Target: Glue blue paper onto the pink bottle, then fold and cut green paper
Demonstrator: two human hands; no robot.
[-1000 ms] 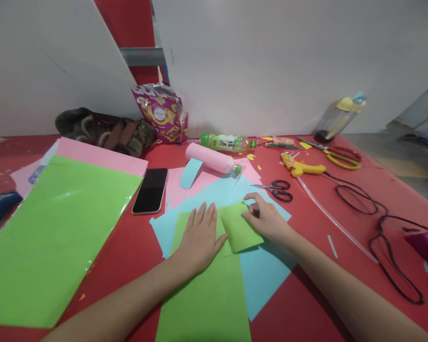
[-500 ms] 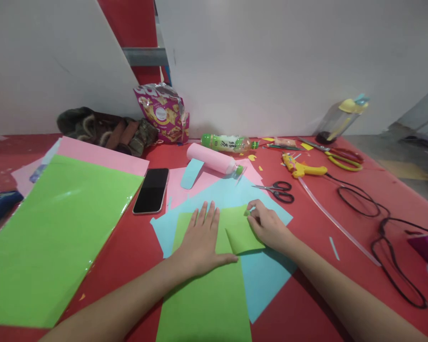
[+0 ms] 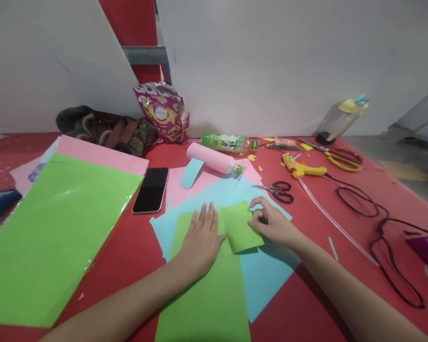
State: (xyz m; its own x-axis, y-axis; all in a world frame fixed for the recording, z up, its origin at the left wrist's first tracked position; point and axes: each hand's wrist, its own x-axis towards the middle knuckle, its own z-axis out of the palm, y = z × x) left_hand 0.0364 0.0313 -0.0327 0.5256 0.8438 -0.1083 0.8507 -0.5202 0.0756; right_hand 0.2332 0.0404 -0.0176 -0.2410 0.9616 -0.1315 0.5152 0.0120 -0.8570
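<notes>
Bottle (image 3: 212,158), already wrapped in pink, lies at eleven o'clock from the small green piece (image 3: 241,228), which curls over the green sheet (image 3: 207,308) and seems unfinished. At nine o'clock the left hand (image 3: 200,244) lies flat, grasping nothing; at three, the right hand (image 3: 275,225) touches its edge, any pinch unclear.

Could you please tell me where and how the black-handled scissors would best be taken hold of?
Probably by the black finger loops, coming from the right: the scissors lie flat, with the loops at the right end and the blades pointing left. The right hand is the nearer one, just on the near side of them.
</notes>
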